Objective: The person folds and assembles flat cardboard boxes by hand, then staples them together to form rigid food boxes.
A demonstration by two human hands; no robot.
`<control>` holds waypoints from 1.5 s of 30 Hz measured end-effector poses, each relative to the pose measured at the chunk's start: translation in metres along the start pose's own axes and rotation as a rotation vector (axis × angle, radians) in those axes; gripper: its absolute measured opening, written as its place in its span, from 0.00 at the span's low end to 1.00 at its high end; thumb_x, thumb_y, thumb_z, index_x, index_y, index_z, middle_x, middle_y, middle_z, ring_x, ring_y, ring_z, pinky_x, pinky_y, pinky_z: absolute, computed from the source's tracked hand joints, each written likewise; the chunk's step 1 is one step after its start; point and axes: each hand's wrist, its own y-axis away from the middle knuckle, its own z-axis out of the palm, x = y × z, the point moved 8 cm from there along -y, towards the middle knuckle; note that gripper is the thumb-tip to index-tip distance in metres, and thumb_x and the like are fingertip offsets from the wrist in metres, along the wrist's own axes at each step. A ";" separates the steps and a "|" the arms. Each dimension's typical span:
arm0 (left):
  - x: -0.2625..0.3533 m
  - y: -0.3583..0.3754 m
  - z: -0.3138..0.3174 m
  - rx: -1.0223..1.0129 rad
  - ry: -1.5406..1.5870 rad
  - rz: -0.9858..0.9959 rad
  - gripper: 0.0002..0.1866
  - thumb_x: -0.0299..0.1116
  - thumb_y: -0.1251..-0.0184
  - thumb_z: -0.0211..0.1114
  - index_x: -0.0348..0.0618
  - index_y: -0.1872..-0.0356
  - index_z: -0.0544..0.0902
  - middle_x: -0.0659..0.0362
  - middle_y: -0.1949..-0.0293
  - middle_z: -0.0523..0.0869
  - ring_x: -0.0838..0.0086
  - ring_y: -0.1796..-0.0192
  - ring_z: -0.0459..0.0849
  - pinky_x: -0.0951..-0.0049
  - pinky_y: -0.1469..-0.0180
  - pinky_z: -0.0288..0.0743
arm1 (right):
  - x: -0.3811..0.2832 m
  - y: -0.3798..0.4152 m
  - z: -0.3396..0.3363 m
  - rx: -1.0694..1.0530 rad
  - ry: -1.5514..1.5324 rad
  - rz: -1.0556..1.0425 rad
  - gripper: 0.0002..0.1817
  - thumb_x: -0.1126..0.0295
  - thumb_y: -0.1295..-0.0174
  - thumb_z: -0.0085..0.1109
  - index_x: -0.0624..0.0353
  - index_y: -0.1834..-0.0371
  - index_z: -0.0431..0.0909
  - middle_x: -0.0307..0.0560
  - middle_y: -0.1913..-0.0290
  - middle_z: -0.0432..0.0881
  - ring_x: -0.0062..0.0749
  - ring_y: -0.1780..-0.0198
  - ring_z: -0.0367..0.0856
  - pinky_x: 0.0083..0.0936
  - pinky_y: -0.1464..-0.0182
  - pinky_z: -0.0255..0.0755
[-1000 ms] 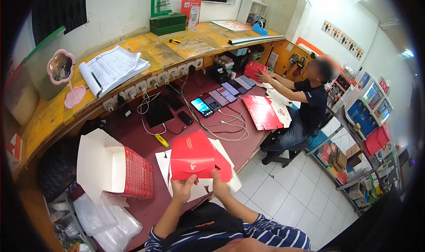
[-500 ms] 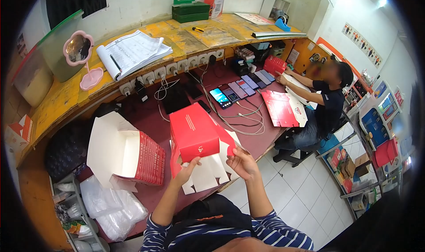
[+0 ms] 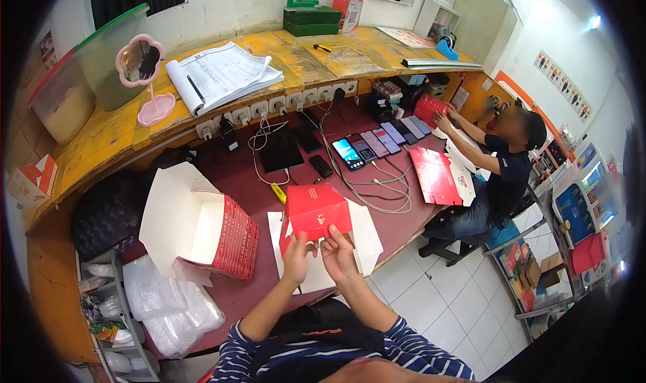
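So both hands are on a red cardboard box with a small pale logo [image 3: 317,211], held up over the near side of the maroon tabletop [image 3: 242,181]. The left hand [image 3: 296,258] has its thumb and fingers closed on the lower left corner, and the right hand [image 3: 338,254] pinches the front edge, thumb on the printed face. Can't really tell what the hidden fingertips are doing behind the card. My guess is the two-handed hold is there to keep the thin panels lined up at the crease, since card like that probably springs back.

Right underneath are flat white cardboard sheets [image 3: 367,235], likely parked there to be in easy reach. A big red-and-white open carton [image 3: 235,235] stands to the left, flap tipped outward, which leaves its mouth facing up. The bright yellow marker [image 3: 278,193] lies just beyond the held box, and the row of slim smartphones [image 3: 348,154] sits farther back, near the cables, probably for charging. Another person [image 3: 498,158] sits at the far end.
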 end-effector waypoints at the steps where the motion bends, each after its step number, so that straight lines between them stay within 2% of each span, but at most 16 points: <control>1: 0.003 0.001 0.005 0.037 0.293 -0.104 0.20 0.51 0.35 0.39 0.46 0.60 0.71 0.66 0.68 0.75 0.77 0.65 0.71 0.76 0.66 0.63 | -0.009 -0.001 -0.004 0.065 0.061 -0.104 0.09 0.77 0.48 0.56 0.51 0.67 0.68 0.29 0.73 0.70 0.12 0.77 0.62 0.09 0.76 0.57; 6: -0.010 0.009 -0.019 0.154 0.773 -0.247 0.16 0.45 0.37 0.48 0.45 0.76 0.74 0.67 0.74 0.73 0.80 0.70 0.69 0.79 0.68 0.61 | -0.050 0.015 -0.001 0.282 0.570 -0.591 0.21 0.77 0.51 0.59 0.57 0.53 0.65 0.39 0.58 0.72 0.23 0.60 0.70 0.20 0.58 0.66; 8: -0.001 0.015 -0.033 0.171 -0.263 -0.012 0.11 0.37 0.41 0.56 0.44 0.80 0.75 0.67 0.80 0.73 0.85 0.73 0.68 0.83 0.69 0.58 | -0.049 0.019 0.001 0.248 0.635 -0.553 0.28 0.76 0.52 0.60 0.58 0.46 0.61 0.43 0.53 0.71 0.30 0.51 0.68 0.27 0.47 0.62; 18: 0.018 0.030 -0.033 0.373 -0.379 -0.009 0.16 0.38 0.49 0.65 0.39 0.87 0.75 0.67 0.88 0.70 0.84 0.88 0.63 0.80 0.86 0.55 | 0.003 -0.003 -0.039 0.152 0.332 -0.223 0.17 0.77 0.49 0.56 0.57 0.54 0.67 0.42 0.57 0.73 0.28 0.54 0.70 0.26 0.50 0.65; 20: 0.040 0.030 -0.012 -0.003 -1.299 0.087 0.18 0.41 0.55 0.68 0.39 0.89 0.75 0.63 0.90 0.71 0.78 0.89 0.67 0.78 0.85 0.60 | -0.005 -0.015 -0.062 0.219 0.689 -0.268 0.18 0.67 0.51 0.62 0.58 0.58 0.69 0.41 0.62 0.74 0.26 0.62 0.71 0.23 0.58 0.66; 23: 0.077 0.027 -0.018 0.161 -1.292 0.240 0.20 0.40 0.61 0.69 0.38 0.68 0.75 0.54 0.77 0.78 0.64 0.78 0.76 0.70 0.75 0.69 | 0.017 0.025 0.018 -0.664 2.361 -0.970 0.22 0.52 0.48 0.54 0.55 0.56 0.72 0.44 0.67 0.74 0.32 0.68 0.73 0.29 0.64 0.66; 24: 0.088 0.029 -0.023 0.202 -1.207 0.299 0.25 0.40 0.60 0.68 0.37 0.60 0.72 0.51 0.70 0.79 0.59 0.71 0.80 0.66 0.69 0.73 | 0.031 0.012 -0.011 -0.711 2.219 -0.545 0.16 0.62 0.48 0.55 0.53 0.57 0.73 0.47 0.62 0.75 0.36 0.60 0.72 0.35 0.56 0.65; 25: 0.065 0.024 -0.046 0.128 -0.979 0.030 0.32 0.38 0.61 0.68 0.39 0.52 0.64 0.48 0.62 0.77 0.58 0.62 0.79 0.66 0.63 0.73 | 0.037 0.017 0.017 -0.791 2.012 -0.684 0.19 0.60 0.49 0.56 0.55 0.56 0.72 0.47 0.62 0.75 0.37 0.61 0.74 0.35 0.59 0.66; 26: 0.081 0.026 -0.049 0.139 -0.952 0.250 0.27 0.34 0.57 0.66 0.38 0.54 0.66 0.49 0.62 0.77 0.62 0.60 0.79 0.68 0.61 0.73 | 0.040 0.024 0.049 -0.860 1.795 -0.802 0.22 0.58 0.50 0.57 0.58 0.55 0.71 0.48 0.63 0.75 0.38 0.62 0.75 0.35 0.63 0.67; 28: 0.044 0.039 -0.093 0.049 -0.943 0.262 0.23 0.32 0.49 0.62 0.37 0.53 0.66 0.51 0.60 0.76 0.67 0.57 0.77 0.70 0.63 0.73 | 0.055 0.032 0.111 -0.861 2.133 -0.415 0.20 0.58 0.52 0.57 0.64 0.63 0.71 0.49 0.67 0.74 0.42 0.62 0.72 0.36 0.54 0.62; 29: 0.055 0.042 -0.102 0.300 -0.410 -0.016 0.19 0.32 0.42 0.56 0.37 0.51 0.65 0.54 0.57 0.74 0.69 0.56 0.76 0.70 0.64 0.76 | 0.059 0.045 0.138 -0.940 2.134 -0.618 0.18 0.58 0.52 0.56 0.63 0.67 0.72 0.49 0.69 0.73 0.40 0.64 0.72 0.35 0.54 0.61; 32: 0.092 0.072 -0.100 0.397 0.224 0.057 0.29 0.38 0.44 0.59 0.38 0.46 0.56 0.55 0.53 0.69 0.67 0.55 0.76 0.68 0.63 0.80 | 0.088 0.056 0.163 -1.228 2.229 -0.771 0.14 0.60 0.52 0.56 0.61 0.72 0.73 0.45 0.71 0.73 0.37 0.66 0.73 0.34 0.55 0.61; 34: 0.108 0.086 -0.116 0.332 0.164 0.130 0.36 0.41 0.49 0.64 0.40 0.44 0.53 0.54 0.51 0.67 0.67 0.57 0.77 0.70 0.66 0.80 | 0.111 0.052 0.166 -1.444 2.351 -0.709 0.12 0.61 0.51 0.56 0.59 0.74 0.73 0.43 0.70 0.73 0.35 0.66 0.73 0.33 0.56 0.61; 37: 0.146 0.105 -0.134 0.447 -1.211 0.234 0.26 0.38 0.54 0.66 0.37 0.54 0.68 0.53 0.59 0.72 0.68 0.65 0.80 0.75 0.73 0.76 | 0.149 0.055 0.190 -1.695 2.028 -0.597 0.10 0.62 0.50 0.55 0.58 0.77 0.72 0.40 0.74 0.71 0.33 0.68 0.73 0.29 0.60 0.61; 40: 0.142 0.112 -0.158 0.572 -1.567 0.376 0.13 0.31 0.59 0.67 0.38 0.72 0.75 0.56 0.77 0.74 0.64 0.76 0.76 0.73 0.75 0.72 | 0.184 0.045 0.195 -1.757 1.915 -0.442 0.11 0.62 0.51 0.55 0.59 0.77 0.73 0.42 0.76 0.73 0.35 0.69 0.74 0.29 0.63 0.61; 45: 0.154 0.115 -0.151 0.571 -1.584 0.644 0.04 0.24 0.56 0.63 0.39 0.76 0.78 0.58 0.74 0.78 0.67 0.77 0.77 0.75 0.78 0.70 | 0.216 0.015 0.176 -1.673 2.125 -0.338 0.12 0.62 0.52 0.57 0.61 0.79 0.73 0.46 0.76 0.75 0.41 0.74 0.75 0.31 0.67 0.65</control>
